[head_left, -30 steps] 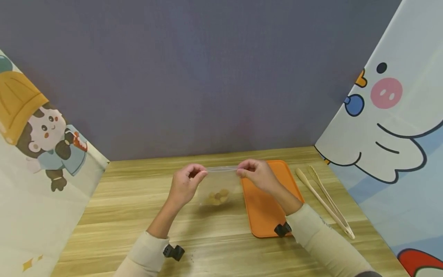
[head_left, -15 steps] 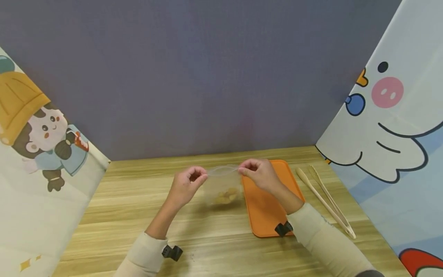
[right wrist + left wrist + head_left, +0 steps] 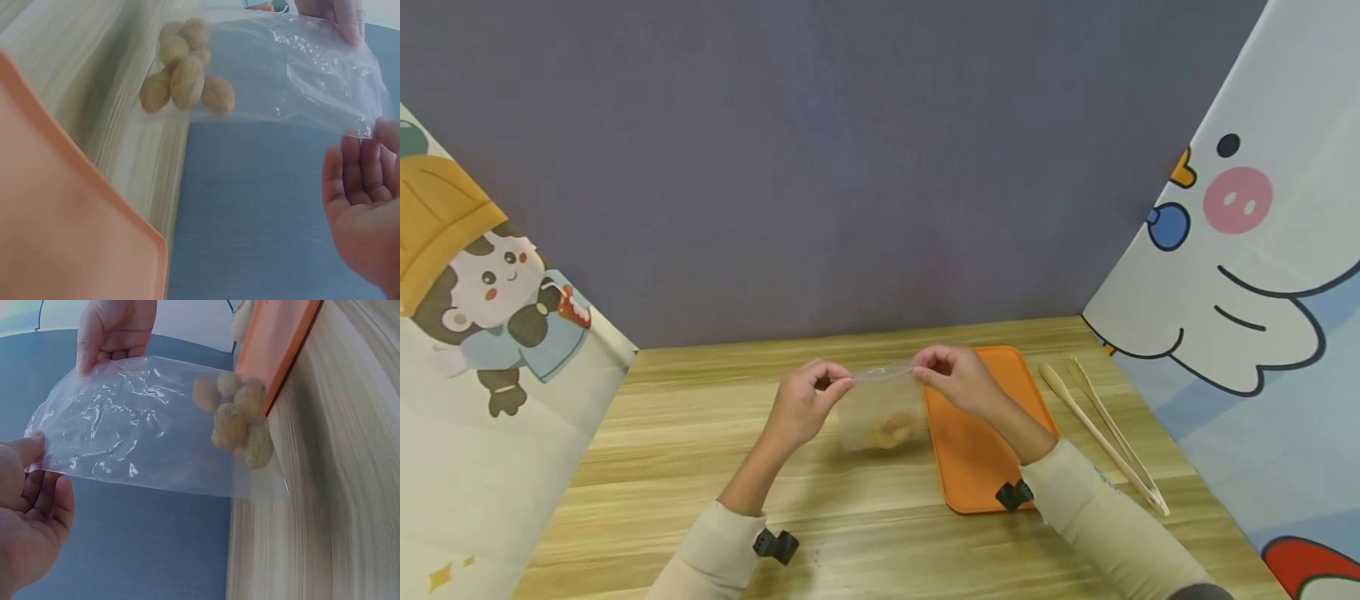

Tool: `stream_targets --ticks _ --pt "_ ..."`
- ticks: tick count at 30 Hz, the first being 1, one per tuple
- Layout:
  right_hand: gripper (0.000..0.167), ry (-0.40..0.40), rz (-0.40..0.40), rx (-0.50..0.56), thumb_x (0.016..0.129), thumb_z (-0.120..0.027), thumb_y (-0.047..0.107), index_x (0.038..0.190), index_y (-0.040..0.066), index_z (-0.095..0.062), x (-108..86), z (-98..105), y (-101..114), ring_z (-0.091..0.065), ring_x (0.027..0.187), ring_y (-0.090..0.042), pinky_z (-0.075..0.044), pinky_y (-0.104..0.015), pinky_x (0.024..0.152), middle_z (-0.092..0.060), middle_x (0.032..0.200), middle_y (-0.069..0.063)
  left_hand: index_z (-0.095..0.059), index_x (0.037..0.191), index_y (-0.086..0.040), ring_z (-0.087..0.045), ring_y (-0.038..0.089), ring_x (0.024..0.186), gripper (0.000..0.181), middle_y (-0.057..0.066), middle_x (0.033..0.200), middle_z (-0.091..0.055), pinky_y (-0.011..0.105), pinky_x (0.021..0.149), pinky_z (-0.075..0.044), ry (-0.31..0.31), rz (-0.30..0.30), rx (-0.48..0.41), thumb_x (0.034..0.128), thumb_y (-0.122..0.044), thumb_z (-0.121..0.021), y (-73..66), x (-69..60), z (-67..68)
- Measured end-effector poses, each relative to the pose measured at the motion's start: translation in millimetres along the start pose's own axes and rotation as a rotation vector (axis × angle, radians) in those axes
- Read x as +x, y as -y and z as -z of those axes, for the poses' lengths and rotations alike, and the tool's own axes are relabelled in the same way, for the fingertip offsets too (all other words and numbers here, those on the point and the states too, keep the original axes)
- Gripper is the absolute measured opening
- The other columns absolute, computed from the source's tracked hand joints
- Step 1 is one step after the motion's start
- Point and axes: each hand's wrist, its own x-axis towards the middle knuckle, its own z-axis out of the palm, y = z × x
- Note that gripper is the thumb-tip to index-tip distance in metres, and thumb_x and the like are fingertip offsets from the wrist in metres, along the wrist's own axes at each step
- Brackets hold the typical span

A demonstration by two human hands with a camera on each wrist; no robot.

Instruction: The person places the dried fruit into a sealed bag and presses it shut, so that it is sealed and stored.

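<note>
A clear plastic bag (image 3: 865, 404) hangs between both hands above the wooden table. My left hand (image 3: 801, 402) pinches the left end of its top edge between thumb and fingers. At the opposite end of that edge, my right hand (image 3: 958, 379) pinches the plastic the same way. Several tan, rounded, wrinkled nuts that look like walnuts (image 3: 230, 425) lie bunched at the bottom of the bag. The right wrist view shows the walnuts (image 3: 187, 82) through the film, off to one side of the bag's base. Whether the top edge is sealed, I cannot tell.
An orange tray (image 3: 970, 475) lies flat on the table (image 3: 865, 533) beneath my right forearm. Light wooden tongs (image 3: 1101, 433) rest to its right. A grey panel (image 3: 850, 167) stands along the back, with printed panels at both sides.
The bag swings slightly and its walnuts shift right, then settle a little. Its top edge, bowed apart half a second ago, now looks closer together. Both hands keep their pinch, nearly still.
</note>
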Motion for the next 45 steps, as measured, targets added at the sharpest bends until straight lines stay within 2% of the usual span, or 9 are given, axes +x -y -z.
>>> stream_targets --ticks 5,11,17,20,23,30,38,42,45 --pt "0.015 0.026 0.015 0.011 0.096 -0.072 0.016 0.103 0.003 -0.074 -0.4 -2 0 -0.062 0.076 -0.019 -0.053 -0.022 0.065 -0.070 0.091 -0.010 -0.075 0.089 -0.007 -0.057 0.006 0.073 0.006 0.003 0.083 -0.070 0.020 0.065 -0.051 -0.016 -0.004 -0.014 0.0901 -0.012 -0.077 0.4 0.9 0.1" --pt "0.014 0.023 0.048 -0.011 0.094 -0.074 0.017 0.100 0.004 -0.075 0.1 -6 1 -0.060 0.074 -0.014 -0.053 -0.023 0.065 -0.068 0.087 -0.006 -0.074 0.087 -0.006 -0.054 0.003 0.068 0.006 0.003 0.078 -0.068 0.019 0.059 -0.049 -0.049 -0.033 -0.016 0.0864 -0.009 -0.080 1.4 0.5 -0.3" --pt "0.009 -0.004 0.080 -0.101 0.095 -0.073 0.016 0.097 0.007 -0.074 -1.2 -6 3 -0.059 0.072 -0.011 -0.052 -0.023 0.064 -0.069 0.086 -0.004 -0.073 0.093 -0.003 -0.058 0.005 0.073 0.009 0.004 0.083 -0.067 0.020 0.064 -0.053 0.021 -0.025 -0.037 0.0900 -0.011 -0.077 -0.2 -0.7 -0.9" --pt "0.008 -0.031 0.098 -0.136 0.095 -0.073 0.014 0.097 0.007 -0.074 -2.2 -6 5 -0.060 0.073 -0.009 -0.054 -0.023 0.065 -0.069 0.087 -0.003 -0.074 0.095 -0.005 -0.060 0.006 0.073 0.009 0.004 0.086 -0.068 0.021 0.063 -0.054 0.062 -0.047 -0.053 0.0890 -0.009 -0.078 -0.9 -1.2 -3.9" --pt "0.008 -0.047 0.112 -0.149 0.095 -0.073 0.013 0.097 0.006 -0.074 -2.7 -5 6 -0.061 0.074 -0.009 -0.055 -0.024 0.066 -0.070 0.088 -0.004 -0.075 0.094 -0.007 -0.059 0.005 0.071 0.008 0.003 0.084 -0.069 0.021 0.060 -0.053 0.058 -0.080 -0.038 0.0876 -0.008 -0.080 -1.0 -1.1 -8.0" --pt "0.011 -0.013 0.061 -0.107 0.097 -0.071 0.015 0.098 0.004 -0.073 -3.8 -5 8 -0.061 0.073 -0.012 -0.054 -0.025 0.065 -0.070 0.087 -0.004 -0.076 0.088 -0.011 -0.058 0.005 0.072 0.004 0.000 0.081 -0.070 0.022 0.059 -0.051 -0.018 -0.134 0.027 0.0872 -0.008 -0.080 -3.8 -0.1 -11.6" --pt "0.010 0.057 0.039 -0.031 0.095 -0.073 0.016 0.101 0.007 -0.073 -3.9 -7 11 -0.062 0.078 -0.016 -0.054 -0.023 0.065 -0.070 0.092 -0.007 -0.076 0.087 -0.009 -0.059 0.008 0.073 0.005 0.000 0.081 -0.070 0.020 0.062 -0.050 -0.013 -0.132 0.036 0.0875 -0.010 -0.080 -9.4 1.3 -11.9" --pt "0.012 0.056 0.087 -0.134 0.095 -0.073 0.018 0.099 0.007 -0.075 -2.6 -11 12 -0.060 0.071 -0.011 -0.051 -0.023 0.060 -0.071 0.091 -0.004 -0.076 0.087 -0.008 -0.058 0.007 0.072 0.007 0.000 0.081 -0.070 0.020 0.061 -0.050 -0.001 -0.116 0.032 0.0886 -0.013 -0.079 -11.5 0.8 -11.4" --pt "0.009 0.027 0.116 -0.198 0.095 -0.073 0.017 0.098 0.009 -0.076 -2.1 -12 10 -0.062 0.073 -0.008 -0.054 -0.023 0.063 -0.072 0.091 -0.001 -0.076 0.088 -0.008 -0.059 0.007 0.072 0.006 0.001 0.082 -0.070 0.021 0.062 -0.052 0.022 -0.105 0.045 0.0891 -0.013 -0.079 -13.0 0.8 -11.3"
